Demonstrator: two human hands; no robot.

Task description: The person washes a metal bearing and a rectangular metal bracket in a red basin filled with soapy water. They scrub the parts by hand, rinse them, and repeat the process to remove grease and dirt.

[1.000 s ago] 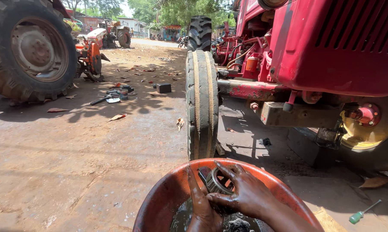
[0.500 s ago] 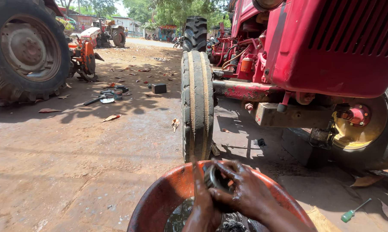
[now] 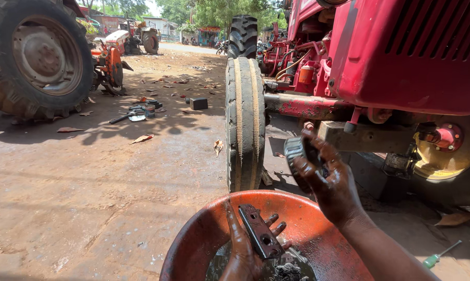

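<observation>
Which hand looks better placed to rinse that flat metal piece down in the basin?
Probably the left hand: it is down inside the orange basin, already gripping the flat metal bracket just above the dark liquid. The right hand is raised above the rim, holding a round bearing-like part.

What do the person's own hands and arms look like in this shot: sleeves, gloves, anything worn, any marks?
Both are bare: no gloves, and no sleeve, watch or ring shows. The left hand and right hand are wet and glossy, smeared with dark oily grime over palms and fingers. The right forearm is uncovered as far as the frame's edge; the left forearm is out of view.
</observation>
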